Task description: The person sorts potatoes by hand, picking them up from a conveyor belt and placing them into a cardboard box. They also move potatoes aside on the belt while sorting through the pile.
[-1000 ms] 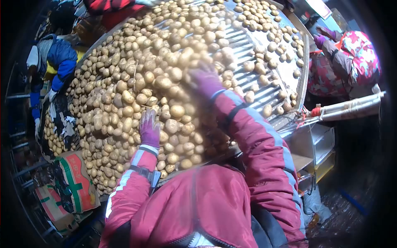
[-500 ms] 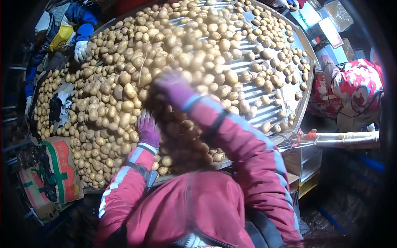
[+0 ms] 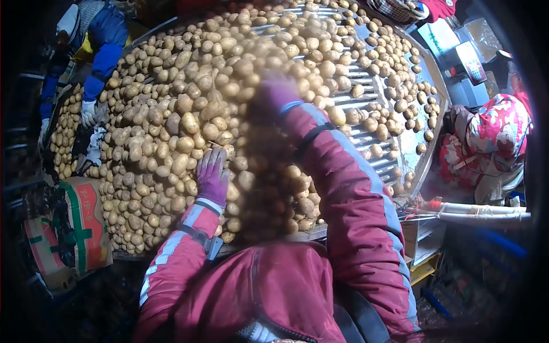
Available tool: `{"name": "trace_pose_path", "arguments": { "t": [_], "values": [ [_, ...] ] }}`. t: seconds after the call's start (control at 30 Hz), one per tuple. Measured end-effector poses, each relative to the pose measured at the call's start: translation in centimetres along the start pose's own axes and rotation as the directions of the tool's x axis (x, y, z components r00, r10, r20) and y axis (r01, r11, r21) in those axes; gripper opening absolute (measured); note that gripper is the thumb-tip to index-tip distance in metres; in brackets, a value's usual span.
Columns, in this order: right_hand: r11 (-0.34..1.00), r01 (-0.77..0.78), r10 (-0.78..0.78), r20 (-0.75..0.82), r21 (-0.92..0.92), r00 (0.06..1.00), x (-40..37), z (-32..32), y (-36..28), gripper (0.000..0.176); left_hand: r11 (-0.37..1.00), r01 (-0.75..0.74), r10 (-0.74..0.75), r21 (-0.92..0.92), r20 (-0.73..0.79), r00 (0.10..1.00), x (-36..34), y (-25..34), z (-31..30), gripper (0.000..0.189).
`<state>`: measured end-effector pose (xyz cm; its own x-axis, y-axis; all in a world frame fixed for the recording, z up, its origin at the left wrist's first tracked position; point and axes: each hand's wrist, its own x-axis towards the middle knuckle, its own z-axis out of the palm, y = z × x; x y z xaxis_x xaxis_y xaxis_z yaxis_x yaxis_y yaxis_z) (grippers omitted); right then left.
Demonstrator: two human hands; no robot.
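Slatted, rimmed table [image 3: 409, 151] — heaped potatoes [image 3: 190, 122]

Potatoes [image 3: 189, 123]: tan-yellow. Left glove [image 3: 212, 174], right glove [image 3: 278, 91]: purple. Jacket [image 3: 286, 277]: maroon; sleeve stripes [image 3: 373, 179] pale grey. Co-worker's sleeve [image 3: 103, 71]: blue. Second co-worker's coat [image 3: 494, 128]: red-white camouflage pattern.

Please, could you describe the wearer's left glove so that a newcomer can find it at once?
Start at the wide heap of potatoes filling the middle. From the bottom edge, follow the maroon left sleeve with its pale stripe up to its end. The left glove there is purple with paler fingers and shows sharply, whereas the right glove, farther into the heap, is blurred.
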<state>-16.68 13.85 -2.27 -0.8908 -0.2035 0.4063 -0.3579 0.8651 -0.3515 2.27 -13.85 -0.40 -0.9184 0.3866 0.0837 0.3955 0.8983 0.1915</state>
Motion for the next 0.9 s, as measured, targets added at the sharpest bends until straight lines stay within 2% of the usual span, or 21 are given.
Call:
{"name": "trace_pose_path", "arguments": {
  "t": [0.07, 0.13, 0.23, 0.27, 0.33, 0.4, 0.43, 0.47, 0.53, 0.6, 0.63, 0.7, 0.73, 0.8, 0.83, 0.87, 0.9],
  "values": [
    [0.999, 0.006, -0.002, -0.083, 0.040, 0.997, 0.3, -1.8, 0.5, 0.022, 0.999, 0.017, -0.018, -0.037, -0.012, 1.000, 0.1, -0.3, 0.1, 0.058],
    [0.997, -0.062, 0.063, -0.017, 0.048, 0.998, -0.6, -2.3, 2.4, 0.022, 0.998, 0.000, -0.004, -0.055, -0.069, 0.998, 0.0, -0.5, 0.4, 0.059],
    [0.968, -0.221, 0.191, 0.212, 0.123, 0.958, -0.7, -2.7, 7.1, 0.024, 0.999, 0.006, -0.011, -0.049, -0.093, 0.996, 0.1, -0.2, -0.1, 0.059],
    [0.973, -0.224, 0.232, 0.255, -0.061, 0.939, -1.6, -3.0, 8.2, 0.024, 0.998, 0.006, -0.012, -0.063, -0.097, 0.995, 0.1, -0.1, -0.2, 0.059],
    [0.951, -0.206, 0.272, 0.305, -0.230, 0.913, -3.5, -4.8, 9.3, 0.022, 0.997, 0.006, -0.014, -0.076, -0.102, 0.995, 0.2, -0.3, -0.3, 0.060],
    [0.958, -0.196, 0.261, 0.349, -0.210, 0.900, -6.4, -7.3, 9.5, 0.018, 0.996, 0.008, -0.017, -0.085, -0.094, 0.995, 0.1, -0.4, -0.2, 0.060],
    [0.981, -0.120, 0.149, 0.197, -0.155, 0.969, -8.3, -8.0, 8.3, 0.014, 0.997, 0.009, -0.017, -0.081, -0.101, 0.995, 0.0, -0.4, -0.2, 0.060],
    [0.993, -0.034, 0.038, 0.033, -0.115, 0.999, -10.1, -8.9, 6.8, 0.012, 0.997, 0.005, -0.013, -0.078, -0.108, 0.994, 0.1, -0.4, -0.2, 0.061],
    [0.968, -0.060, 0.151, 0.377, -0.244, 0.914, -11.2, -9.9, 5.0, 0.011, 0.997, 0.010, -0.018, -0.072, -0.114, 0.993, 0.2, -0.4, 0.0, 0.061],
    [0.999, 0.004, -0.023, 0.443, 0.045, 0.896, -11.5, -9.7, 2.5, 0.019, 0.997, 0.008, -0.018, -0.083, -0.113, 0.993, 0.3, -0.3, -0.4, 0.062],
    [0.972, 0.015, -0.095, 0.338, 0.233, 0.936, -11.5, -10.0, 1.3, 0.025, 0.997, 0.013, -0.022, -0.082, -0.110, 0.994, 0.3, -0.3, -0.3, 0.062],
    [0.902, -0.248, 0.190, 0.192, 0.352, 0.963, -10.0, -8.0, 3.2, 0.030, 0.996, 0.018, -0.027, -0.091, -0.100, 0.995, 0.4, -0.1, -0.6, 0.062],
    [0.830, -0.361, 0.338, 0.132, 0.425, 0.932, -8.9, -6.9, 4.4, 0.032, 0.996, 0.021, -0.029, -0.090, -0.094, 0.995, 0.5, -0.1, -0.6, 0.062],
    [0.885, -0.344, 0.326, 0.112, 0.313, 0.939, -3.8, -9.4, 5.9, 0.036, 0.994, 0.022, -0.027, -0.109, -0.045, 0.999, 0.7, 0.2, -1.5, 0.057],
    [0.929, -0.357, 0.363, -0.052, 0.094, 0.930, -3.2, -6.7, 9.4, 0.036, 0.994, 0.016, -0.021, -0.107, -0.045, 0.999, 0.7, 0.2, -1.5, 0.057],
    [0.884, -0.432, 0.444, -0.031, 0.177, 0.896, -2.4, -5.3, 12.9, 0.032, 0.994, 0.012, -0.018, -0.106, -0.048, 0.999, 0.8, 0.1, -1.4, 0.057],
    [0.703, -0.580, 0.593, 0.109, 0.413, 0.797, -1.3, -6.8, 13.2, 0.028, 0.995, 0.009, -0.015, -0.103, -0.049, 0.999, 0.8, 0.1, -1.4, 0.057]
  ]
}}
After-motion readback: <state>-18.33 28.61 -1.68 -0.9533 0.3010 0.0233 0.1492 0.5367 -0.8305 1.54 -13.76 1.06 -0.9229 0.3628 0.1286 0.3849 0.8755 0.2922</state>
